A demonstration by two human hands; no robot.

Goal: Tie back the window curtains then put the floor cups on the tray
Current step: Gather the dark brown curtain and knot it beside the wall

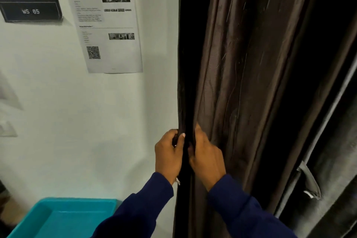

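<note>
A dark brown curtain (237, 67) hangs bunched in folds beside a white wall. My left hand (168, 155) grips the curtain's left edge between thumb and fingers, right at the wall. My right hand (206, 157) is closed on a fold just to the right, a few centimetres from the left hand. Both arms wear dark blue sleeves. A turquoise tray (63, 216) sits low at the bottom left, nothing visible inside it. No cups are in view. A grey tie-back loop (309, 183) hangs on a second, darker curtain at the lower right.
On the white wall (87, 121) are a black sign reading WS 05 (31, 8) and a printed sheet with a QR code (104, 23). A second dark curtain (332, 160) fills the far right.
</note>
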